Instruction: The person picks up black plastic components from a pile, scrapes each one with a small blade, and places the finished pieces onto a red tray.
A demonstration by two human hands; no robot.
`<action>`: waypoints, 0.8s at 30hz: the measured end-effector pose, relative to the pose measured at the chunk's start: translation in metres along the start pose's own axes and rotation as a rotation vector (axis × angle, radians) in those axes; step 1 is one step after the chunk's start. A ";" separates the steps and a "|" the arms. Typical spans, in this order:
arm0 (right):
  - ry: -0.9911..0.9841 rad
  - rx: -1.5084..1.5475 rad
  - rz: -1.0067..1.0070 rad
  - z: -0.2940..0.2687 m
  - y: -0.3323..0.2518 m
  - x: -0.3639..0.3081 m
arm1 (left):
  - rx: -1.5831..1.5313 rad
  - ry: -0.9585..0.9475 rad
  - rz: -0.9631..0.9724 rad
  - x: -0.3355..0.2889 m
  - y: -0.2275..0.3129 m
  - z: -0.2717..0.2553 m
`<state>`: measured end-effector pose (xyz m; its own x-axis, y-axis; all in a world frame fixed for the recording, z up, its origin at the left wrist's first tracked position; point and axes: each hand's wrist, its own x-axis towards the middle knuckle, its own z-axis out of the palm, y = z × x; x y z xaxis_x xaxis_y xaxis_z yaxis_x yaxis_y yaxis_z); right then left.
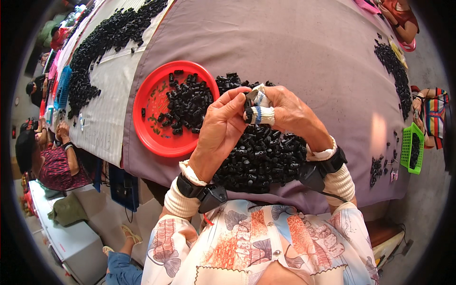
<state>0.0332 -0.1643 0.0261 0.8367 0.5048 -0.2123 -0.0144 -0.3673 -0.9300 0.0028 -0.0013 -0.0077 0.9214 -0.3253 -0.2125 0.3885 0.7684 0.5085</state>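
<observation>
In front of my chest both hands meet over a heap of small black plastic parts (pixel 263 159). My left hand (pixel 219 124) is closed, thumb and fingertips pinching a small black plastic part (pixel 247 102). My right hand (pixel 288 110) is curled against it, with white and blue cloth wraps (pixel 261 115) on its thumb and finger. A small grey, blade-like piece shows between the right fingertips; its full shape is hidden. Just left of my left hand stands a round red tray (pixel 142 97) with more black parts in it.
A mauve cloth (pixel 313 42) covers the table. More black parts lie on a pale cloth (pixel 114 85) at left and along the right edge, near a green basket (pixel 407 147). Other people sit at both sides. A white cabinet (pixel 85 242) stands lower left.
</observation>
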 end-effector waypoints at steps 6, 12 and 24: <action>-0.019 0.004 0.011 -0.002 0.001 0.000 | -0.037 -0.014 -0.018 -0.002 0.000 -0.001; 0.034 -0.109 -0.008 0.001 0.002 0.002 | 0.001 0.016 -0.011 -0.002 0.001 -0.001; -0.023 -0.107 -0.083 0.000 0.010 0.002 | 0.128 0.031 0.062 -0.004 0.002 0.003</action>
<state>0.0351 -0.1668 0.0164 0.8199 0.5543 -0.1435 0.1139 -0.4036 -0.9078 -0.0004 0.0003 -0.0033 0.9439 -0.2610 -0.2023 0.3297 0.7092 0.6232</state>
